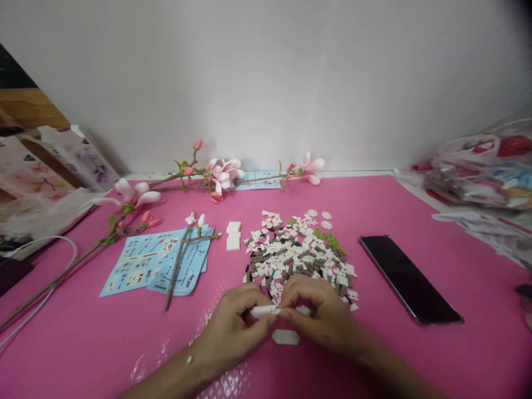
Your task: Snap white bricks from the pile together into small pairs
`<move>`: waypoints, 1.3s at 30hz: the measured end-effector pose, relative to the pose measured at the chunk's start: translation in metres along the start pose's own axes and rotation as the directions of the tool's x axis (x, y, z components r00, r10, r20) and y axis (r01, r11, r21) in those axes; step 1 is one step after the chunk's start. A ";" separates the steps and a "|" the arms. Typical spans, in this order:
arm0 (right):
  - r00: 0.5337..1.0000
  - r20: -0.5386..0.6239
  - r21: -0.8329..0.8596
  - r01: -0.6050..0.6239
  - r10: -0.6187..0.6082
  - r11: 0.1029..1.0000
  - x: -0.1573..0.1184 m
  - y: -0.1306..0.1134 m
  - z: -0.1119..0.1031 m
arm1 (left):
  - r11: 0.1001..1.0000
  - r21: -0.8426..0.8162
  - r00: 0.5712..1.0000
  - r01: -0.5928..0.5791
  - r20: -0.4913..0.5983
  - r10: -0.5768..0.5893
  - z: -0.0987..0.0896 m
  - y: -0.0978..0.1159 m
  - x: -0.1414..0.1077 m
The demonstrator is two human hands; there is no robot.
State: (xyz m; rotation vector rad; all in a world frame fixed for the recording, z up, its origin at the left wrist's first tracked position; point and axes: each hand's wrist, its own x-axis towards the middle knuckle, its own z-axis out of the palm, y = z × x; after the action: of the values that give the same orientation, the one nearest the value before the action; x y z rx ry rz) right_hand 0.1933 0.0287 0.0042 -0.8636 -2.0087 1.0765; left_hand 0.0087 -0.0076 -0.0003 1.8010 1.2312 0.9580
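Note:
Between my two hands is a small white building-brick assembly [262,311], held just above the pink mat. My left hand [233,318] pinches its longer left part. The fingertips of my right hand [316,310] close on its right end, where a small piece seems to sit. A flat white plate with pointed ends [285,337] lies on the mat right below my fingers. Behind the hands spreads a pile of loose bricks [291,257], mostly white, with brown, black and green ones among them. Another white piece shows partly behind my right fingers.
Left stand blue instruction sheets [141,260] with a brown brick twig [178,266] on top. White stacked plates [233,236] sit beside the pile. A phone [409,280] lies right. Pink magnolia branches [222,174] lie along the back; plastic bags [477,166] crowd the right edge.

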 end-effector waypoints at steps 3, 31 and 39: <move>1.000 0.003 0.004 0.016 -0.016 1.000 -0.001 0.001 0.001 | 1.000 -0.002 1.000 -0.011 0.001 0.011 0.000 -0.001 0.000; 0.984 0.010 -0.483 -0.150 0.177 0.862 0.001 0.011 -0.029 | 0.657 -0.681 0.830 0.325 -0.129 -0.543 -0.015 0.002 0.009; 0.986 0.110 -0.578 -0.042 0.128 0.815 -0.001 0.015 -0.025 | 0.652 -0.685 0.828 0.326 -0.126 -0.547 -0.013 -0.001 0.009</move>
State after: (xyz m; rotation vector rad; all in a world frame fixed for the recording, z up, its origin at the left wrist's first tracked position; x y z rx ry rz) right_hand 0.2176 0.0445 0.0009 -1.2171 -2.4934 0.5749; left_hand -0.0012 0.0031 0.0058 0.7574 1.2483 1.2150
